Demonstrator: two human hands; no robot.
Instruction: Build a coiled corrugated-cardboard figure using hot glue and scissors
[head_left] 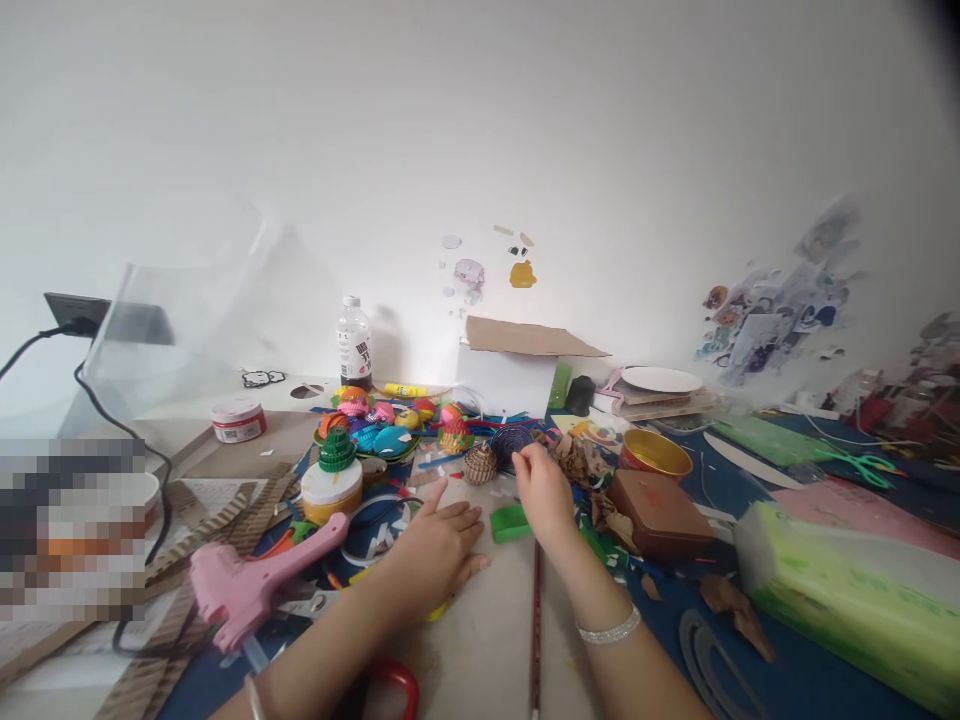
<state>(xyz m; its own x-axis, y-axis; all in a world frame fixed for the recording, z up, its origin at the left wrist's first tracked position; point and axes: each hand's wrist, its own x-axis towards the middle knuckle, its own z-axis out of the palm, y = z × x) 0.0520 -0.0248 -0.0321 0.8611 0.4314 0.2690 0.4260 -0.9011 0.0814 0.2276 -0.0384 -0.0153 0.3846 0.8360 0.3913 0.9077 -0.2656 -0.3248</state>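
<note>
My right hand (541,492) reaches over the board with its fingers curled at the near edge of a dark blue coiled paper disc (510,441). Whether the fingertips grip the disc is hard to make out. Low over the board, my left hand (444,550) has its fingers spread and nothing in them. Between and beyond the hands sits a brown coiled cone (479,465). A green strip piece (510,522) lies just left of my right wrist. Below it a thin dark red stick (535,630) points toward me.
A pink glue gun (262,580) lies left of my left forearm. Behind are colourful coiled pieces (375,425), a bottle (354,345) and a white box (502,380). To the right are a brown box (660,512), a gold tin (656,455) and a green tissue pack (847,600).
</note>
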